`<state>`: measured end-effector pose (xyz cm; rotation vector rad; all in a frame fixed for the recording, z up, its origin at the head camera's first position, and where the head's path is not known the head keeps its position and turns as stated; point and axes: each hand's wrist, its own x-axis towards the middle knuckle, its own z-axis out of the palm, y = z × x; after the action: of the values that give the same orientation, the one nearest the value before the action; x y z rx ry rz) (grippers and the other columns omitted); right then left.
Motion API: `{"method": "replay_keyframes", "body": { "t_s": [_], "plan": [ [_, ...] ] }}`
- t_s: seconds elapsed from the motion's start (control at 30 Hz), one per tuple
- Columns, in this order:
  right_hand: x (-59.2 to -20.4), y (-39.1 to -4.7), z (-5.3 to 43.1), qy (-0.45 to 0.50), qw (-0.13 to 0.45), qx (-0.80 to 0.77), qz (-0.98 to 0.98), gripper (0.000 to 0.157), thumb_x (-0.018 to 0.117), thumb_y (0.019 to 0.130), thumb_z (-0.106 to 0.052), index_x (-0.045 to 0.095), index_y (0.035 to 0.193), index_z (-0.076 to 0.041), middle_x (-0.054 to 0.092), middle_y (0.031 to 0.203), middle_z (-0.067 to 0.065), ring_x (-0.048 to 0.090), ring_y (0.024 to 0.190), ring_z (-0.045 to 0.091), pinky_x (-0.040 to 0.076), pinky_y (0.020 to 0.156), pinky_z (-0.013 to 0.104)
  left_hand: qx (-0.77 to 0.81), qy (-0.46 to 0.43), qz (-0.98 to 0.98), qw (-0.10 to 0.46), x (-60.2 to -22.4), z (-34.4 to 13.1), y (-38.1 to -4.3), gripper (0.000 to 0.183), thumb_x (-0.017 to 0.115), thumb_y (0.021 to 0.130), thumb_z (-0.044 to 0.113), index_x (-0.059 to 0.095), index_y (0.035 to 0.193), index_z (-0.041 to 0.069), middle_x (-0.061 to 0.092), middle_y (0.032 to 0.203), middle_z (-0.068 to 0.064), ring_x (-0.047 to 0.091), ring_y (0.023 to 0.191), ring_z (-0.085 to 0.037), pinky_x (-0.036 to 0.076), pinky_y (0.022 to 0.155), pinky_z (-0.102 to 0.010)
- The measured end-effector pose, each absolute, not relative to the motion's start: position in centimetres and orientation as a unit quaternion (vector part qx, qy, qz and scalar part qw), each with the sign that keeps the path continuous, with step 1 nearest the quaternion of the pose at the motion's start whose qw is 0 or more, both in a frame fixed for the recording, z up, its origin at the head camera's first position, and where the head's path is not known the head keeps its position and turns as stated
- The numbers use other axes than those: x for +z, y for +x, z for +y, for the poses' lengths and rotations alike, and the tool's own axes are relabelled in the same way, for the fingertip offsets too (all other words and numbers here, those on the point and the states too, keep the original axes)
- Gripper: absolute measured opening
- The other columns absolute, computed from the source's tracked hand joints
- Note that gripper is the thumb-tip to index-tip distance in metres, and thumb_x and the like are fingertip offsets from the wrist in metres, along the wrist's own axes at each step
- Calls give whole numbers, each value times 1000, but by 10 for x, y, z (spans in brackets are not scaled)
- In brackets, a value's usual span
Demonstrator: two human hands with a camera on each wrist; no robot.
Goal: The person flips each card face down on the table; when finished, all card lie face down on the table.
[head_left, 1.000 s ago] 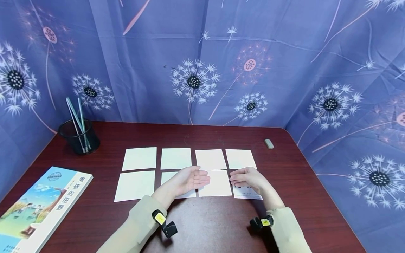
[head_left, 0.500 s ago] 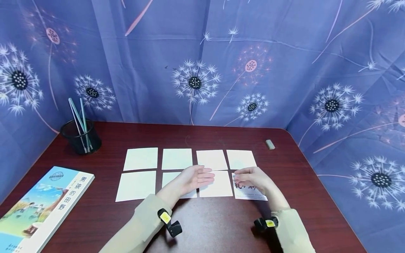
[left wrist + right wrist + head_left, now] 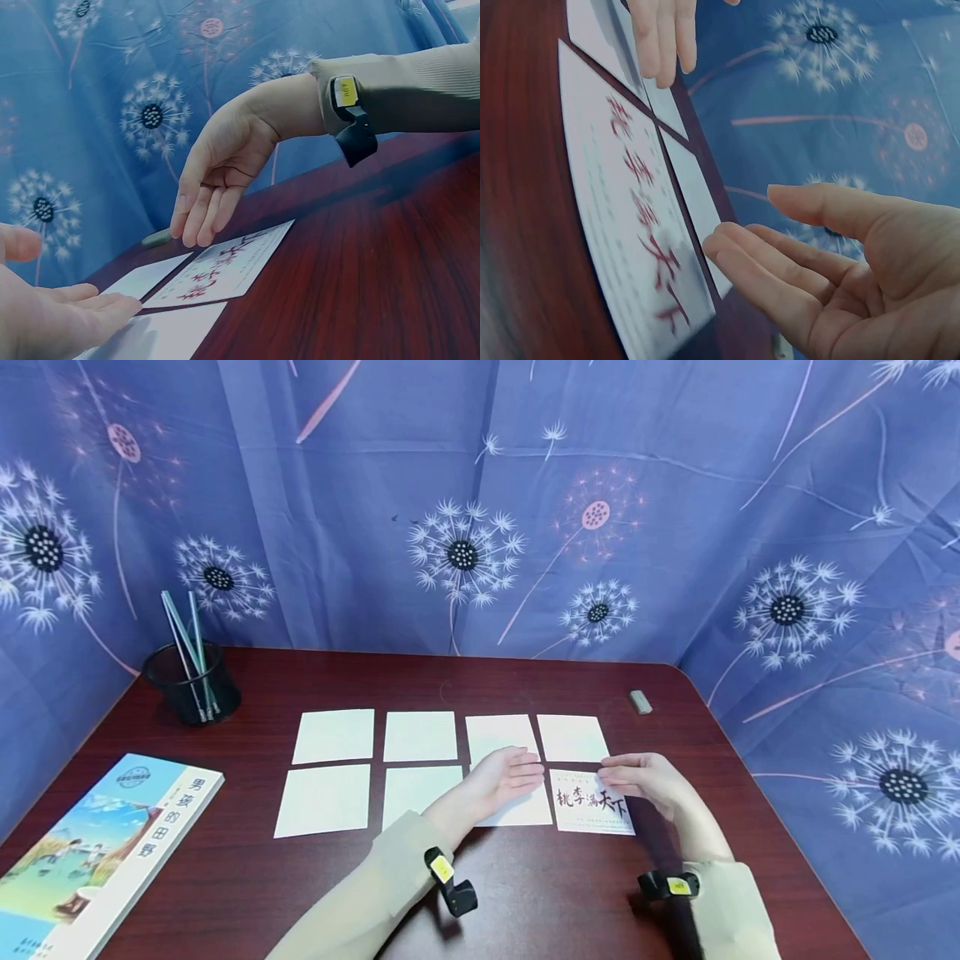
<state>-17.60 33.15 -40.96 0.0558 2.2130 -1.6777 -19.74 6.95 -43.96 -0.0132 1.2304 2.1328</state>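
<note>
A white card with Chinese characters [image 3: 592, 814] lies face up at the near right end of two rows of cards. My right hand [image 3: 651, 779] hovers by its upper right corner, fingers loosely extended and holding nothing. Over the blank card beside it [image 3: 525, 812] is my left hand [image 3: 498, 785], palm turned sideways, fingers straight and holding nothing. The left wrist view has the lettered card [image 3: 225, 266] below the right hand's fingertips, apart from them. In the right wrist view its characters run along the lettered card [image 3: 634, 202].
Several other blank white cards, such as the far left card [image 3: 333, 737], lie in the rows. A black pen cup [image 3: 191, 689] with pencils stands at the back left, above a book [image 3: 112, 852]. A small eraser [image 3: 640, 702] sits at the back right. Patterned blue cloth [image 3: 337, 527] hangs behind.
Both hands have moved to the right. The right hand has drawn off the lettered card, uncovering its characters, and the left has shifted over the blank card beside it.
</note>
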Motion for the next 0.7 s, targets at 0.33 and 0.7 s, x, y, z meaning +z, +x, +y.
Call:
{"method": "replay_keyframes", "body": {
  "t_s": [0.33, 0.7],
  "plan": [
    [-408, -172, 353, 36, 180, -564, 805, 55, 61, 93, -8, 41, 132, 25, 75, 101, 4, 69, 89, 3, 57, 83, 21, 816, -5, 477, 326, -438, 90, -198, 58, 38, 101, 19, 26, 143, -20, 30, 147, -40, 31, 140, -49, 25, 120, -51],
    [-414, -174, 358, 24, 195, -566, 800, 55, 59, 94, -5, 38, 132, 27, 74, 101, 4, 69, 87, 1, 58, 80, 20, 824, -17, 456, 335, -434, 88, -196, 61, 39, 101, 18, 21, 143, -22, 23, 147, -45, 25, 141, -53, 23, 120, -52]
  ]
}}
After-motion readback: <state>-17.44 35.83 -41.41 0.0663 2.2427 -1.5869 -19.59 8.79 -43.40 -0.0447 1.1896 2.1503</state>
